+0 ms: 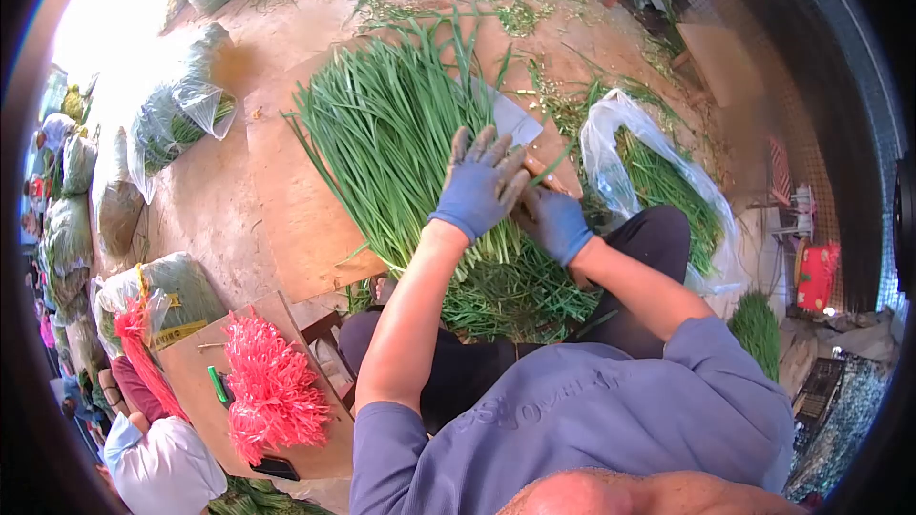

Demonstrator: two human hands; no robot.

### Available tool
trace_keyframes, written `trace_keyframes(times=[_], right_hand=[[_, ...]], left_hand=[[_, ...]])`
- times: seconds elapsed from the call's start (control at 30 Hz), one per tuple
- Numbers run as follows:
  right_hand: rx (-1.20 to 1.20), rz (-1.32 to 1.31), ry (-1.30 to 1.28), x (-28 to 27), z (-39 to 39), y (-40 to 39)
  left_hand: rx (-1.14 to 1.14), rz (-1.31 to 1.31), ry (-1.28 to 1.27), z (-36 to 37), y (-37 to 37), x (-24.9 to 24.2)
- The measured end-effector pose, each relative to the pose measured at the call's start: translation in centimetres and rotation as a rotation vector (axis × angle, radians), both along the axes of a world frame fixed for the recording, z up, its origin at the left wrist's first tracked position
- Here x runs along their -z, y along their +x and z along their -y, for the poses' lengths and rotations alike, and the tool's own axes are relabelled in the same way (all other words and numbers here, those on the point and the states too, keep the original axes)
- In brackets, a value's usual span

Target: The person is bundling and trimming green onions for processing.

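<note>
From the head view, the left hand (474, 189) is open, fingers spread, at the side of the big pile of long green leaves (377, 124). It looks like the pile is being held or patted neat. The right hand (557, 221) is by the knife (513, 118); I can't tell if it grips the handle. The leaves lie on the flat board (291, 219), mostly ahead of the left hand and to its left. The next move calls for fingers clear of the blade.
</note>
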State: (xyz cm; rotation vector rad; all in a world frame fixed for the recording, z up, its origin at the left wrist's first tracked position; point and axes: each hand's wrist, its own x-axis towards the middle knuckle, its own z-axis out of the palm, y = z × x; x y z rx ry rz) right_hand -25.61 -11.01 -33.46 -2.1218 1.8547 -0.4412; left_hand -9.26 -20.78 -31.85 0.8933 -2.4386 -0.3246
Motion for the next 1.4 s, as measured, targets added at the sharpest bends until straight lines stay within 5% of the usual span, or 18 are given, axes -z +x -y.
trace_keyframes(times=[0.07,0.17,0.33,0.57,0.63,0.83,0.93,1.03,1.13,1.17,1.27,1.37,1.4], right_hand=[[-0.059,0.08,-0.1,1.1,-0.5,0.7],[-0.151,-0.005,0.315,-4.3,0.6,0.0],[-0.143,0.061,-0.098,-11.8,12.0,0.9],[-0.467,-0.33,0.043,-5.3,33.4,6.5],[-0.539,-0.554,0.204,-4.6,35.7,7.6],[-0.793,-0.687,0.271,-3.7,36.8,7.8],[-0.62,-0.351,0.245,-1.6,36.8,6.1],[-0.086,0.518,0.426,-2.2,33.3,5.5],[0.038,0.843,0.596,-1.0,33.3,2.0],[-0.017,0.822,0.672,-0.2,33.6,0.8],[-0.364,-0.206,-0.021,-1.2,32.9,-2.5],[0.179,-0.183,-0.343,-7.3,35.4,-6.7],[0.183,-0.504,-0.396,-8.1,37.6,-10.6]], left_hand=[[0.012,0.068,-0.007,-0.3,-0.2,1.0],[-0.026,0.183,0.069,0.0,0.1,2.0],[-0.006,0.121,0.085,0.1,0.2,1.6],[-0.275,0.09,0.108,2.8,3.1,-1.3],[-0.295,0.11,0.145,3.0,3.4,-1.0],[-0.305,0.189,0.218,3.3,3.4,1.0],[-0.298,0.215,0.232,3.5,3.3,1.1],[-0.296,0.254,0.251,3.7,3.1,0.9],[-0.293,0.273,0.242,3.6,3.1,1.2],[-0.295,0.272,0.234,3.5,3.0,1.3],[-0.293,0.273,0.208,3.4,3.0,1.3],[-0.292,0.271,0.199,3.4,2.9,1.4],[-0.291,0.272,0.2,3.2,3.0,1.4]])
